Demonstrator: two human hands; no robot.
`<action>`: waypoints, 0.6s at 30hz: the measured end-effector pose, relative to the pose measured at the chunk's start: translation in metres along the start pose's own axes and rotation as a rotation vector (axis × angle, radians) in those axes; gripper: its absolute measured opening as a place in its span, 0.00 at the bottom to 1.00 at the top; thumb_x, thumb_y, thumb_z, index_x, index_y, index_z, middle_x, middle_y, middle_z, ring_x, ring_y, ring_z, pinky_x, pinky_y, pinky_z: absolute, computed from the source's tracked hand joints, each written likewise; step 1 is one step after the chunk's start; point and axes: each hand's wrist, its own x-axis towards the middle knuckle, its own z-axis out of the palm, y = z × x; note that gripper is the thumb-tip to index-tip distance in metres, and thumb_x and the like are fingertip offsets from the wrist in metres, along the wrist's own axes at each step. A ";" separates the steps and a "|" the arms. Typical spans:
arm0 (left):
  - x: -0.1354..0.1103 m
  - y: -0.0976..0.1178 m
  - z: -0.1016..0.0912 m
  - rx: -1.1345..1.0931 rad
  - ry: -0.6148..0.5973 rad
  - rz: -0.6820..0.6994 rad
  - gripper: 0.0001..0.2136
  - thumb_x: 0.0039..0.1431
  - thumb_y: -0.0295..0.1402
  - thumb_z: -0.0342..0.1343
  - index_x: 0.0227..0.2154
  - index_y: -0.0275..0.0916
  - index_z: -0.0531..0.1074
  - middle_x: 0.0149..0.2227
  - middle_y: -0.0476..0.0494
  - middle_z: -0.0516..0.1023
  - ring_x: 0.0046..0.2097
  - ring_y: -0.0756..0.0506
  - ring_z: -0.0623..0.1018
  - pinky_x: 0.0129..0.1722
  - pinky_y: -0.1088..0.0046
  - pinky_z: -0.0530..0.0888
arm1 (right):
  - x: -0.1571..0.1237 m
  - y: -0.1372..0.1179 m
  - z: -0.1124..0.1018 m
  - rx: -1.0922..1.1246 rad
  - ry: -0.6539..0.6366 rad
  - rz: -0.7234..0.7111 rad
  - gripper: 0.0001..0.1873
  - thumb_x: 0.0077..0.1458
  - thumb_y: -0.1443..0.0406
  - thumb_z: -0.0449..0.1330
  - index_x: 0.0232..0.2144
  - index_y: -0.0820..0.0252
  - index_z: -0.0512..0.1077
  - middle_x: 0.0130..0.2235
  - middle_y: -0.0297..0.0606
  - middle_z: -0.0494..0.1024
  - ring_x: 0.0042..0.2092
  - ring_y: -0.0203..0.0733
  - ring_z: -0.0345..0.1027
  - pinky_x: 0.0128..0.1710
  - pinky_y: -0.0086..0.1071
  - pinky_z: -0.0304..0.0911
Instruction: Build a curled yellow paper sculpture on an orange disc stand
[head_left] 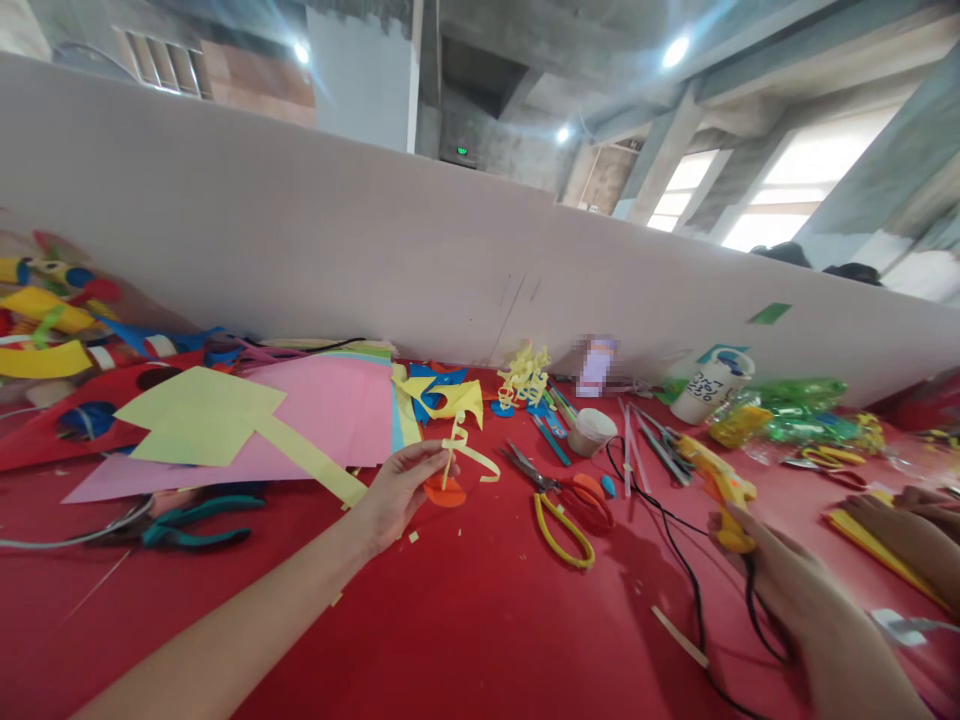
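My left hand (pixel 397 490) pinches a curled yellow paper strip (pixel 469 448) that stands on a small orange paper disc (pixel 445 492) lying on the red table (pixel 465 610). My right hand (pixel 780 575) is closed round the handle of a yellow glue gun (pixel 718 483), whose black cord (pixel 686 570) trails across the table toward me. Between the two hands lie scissors with yellow handles (pixel 559 510) and scissors with red handles (pixel 589 497).
Pink and yellow paper sheets (pixel 300 415) lie at left, with teal-handled pliers (pixel 191 525) in front. A finished yellow paper figure (pixel 523 380), a tape roll (pixel 590 432), a white cup (pixel 711 385) and green wrappers (pixel 802 410) stand by the white partition (pixel 375 260). Another person's hands (pixel 911 525) rest at far right.
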 end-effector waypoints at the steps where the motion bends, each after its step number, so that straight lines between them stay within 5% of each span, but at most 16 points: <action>1: 0.000 0.000 0.000 0.003 0.004 0.001 0.05 0.43 0.27 0.64 0.27 0.39 0.76 0.24 0.50 0.79 0.31 0.51 0.77 0.32 0.79 0.72 | -0.003 -0.009 0.001 0.210 -0.026 0.108 0.17 0.48 0.52 0.54 0.18 0.55 0.68 0.23 0.48 0.71 0.26 0.41 0.71 0.26 0.32 0.65; 3: 0.000 0.000 0.001 0.007 0.012 0.001 0.06 0.43 0.27 0.64 0.27 0.38 0.76 0.24 0.50 0.79 0.31 0.51 0.77 0.32 0.79 0.72 | -0.010 -0.029 0.006 0.576 -0.037 0.258 0.11 0.39 0.57 0.64 0.21 0.56 0.69 0.24 0.41 0.71 0.27 0.39 0.70 0.26 0.29 0.66; 7: 0.000 0.001 0.002 0.007 0.038 -0.004 0.07 0.42 0.28 0.64 0.27 0.37 0.76 0.24 0.49 0.79 0.30 0.51 0.77 0.30 0.80 0.71 | -0.027 -0.070 0.019 0.864 -0.076 0.228 0.22 0.25 0.67 0.71 0.28 0.60 0.71 0.27 0.33 0.72 0.27 0.37 0.69 0.26 0.26 0.68; 14: 0.003 -0.001 0.000 -0.034 0.073 0.010 0.08 0.39 0.27 0.65 0.27 0.37 0.76 0.23 0.50 0.79 0.30 0.51 0.78 0.31 0.79 0.72 | -0.070 -0.124 0.053 0.688 -0.372 0.051 0.20 0.37 0.59 0.68 0.35 0.59 0.72 0.30 0.34 0.74 0.31 0.35 0.67 0.29 0.24 0.64; 18: 0.006 -0.004 -0.003 -0.047 0.108 -0.002 0.08 0.39 0.27 0.66 0.26 0.37 0.76 0.24 0.50 0.79 0.29 0.51 0.78 0.29 0.80 0.72 | -0.090 -0.142 0.077 0.483 -0.607 -0.112 0.19 0.48 0.53 0.58 0.37 0.60 0.72 0.26 0.34 0.72 0.25 0.34 0.63 0.22 0.25 0.58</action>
